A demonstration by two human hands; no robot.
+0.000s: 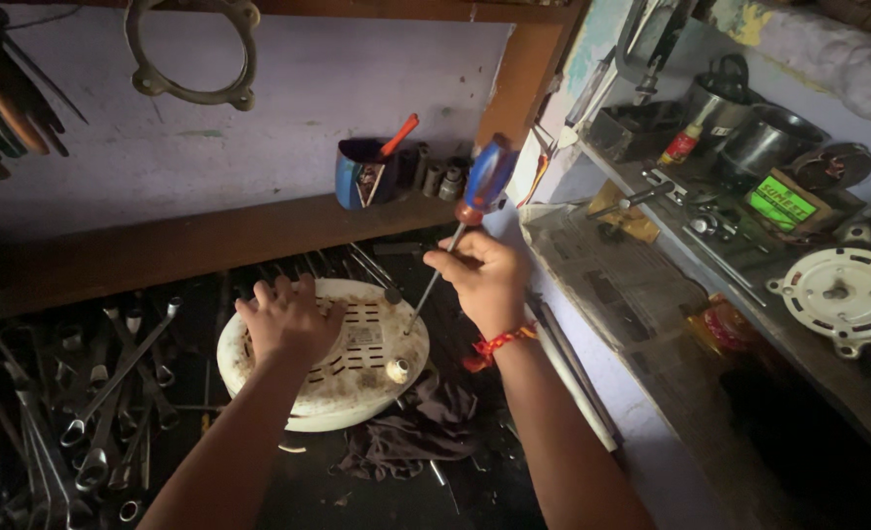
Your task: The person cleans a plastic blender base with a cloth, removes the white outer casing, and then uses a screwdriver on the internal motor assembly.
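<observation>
A round cream-white plastic cover point(357, 378) with slotted vents lies on the dark workbench. My left hand point(286, 316) presses flat on its upper left part, fingers spread. My right hand point(480, 275) grips the metal shaft of a screwdriver with a blue and red handle point(486, 179). The screwdriver tilts up to the right, and its tip point(411, 326) touches the cover's right side. A small white stub point(397, 370) stands on the cover near the rim. A red thread band circles my right wrist.
Several spanners point(92, 393) lie at the left. A dark rag point(406, 432) sits under the cover. A blue cup point(362, 175) with tools stands on the wooden ledge. Shelves at the right hold pots point(764, 137), a white motor plate point(843, 291) and newspaper.
</observation>
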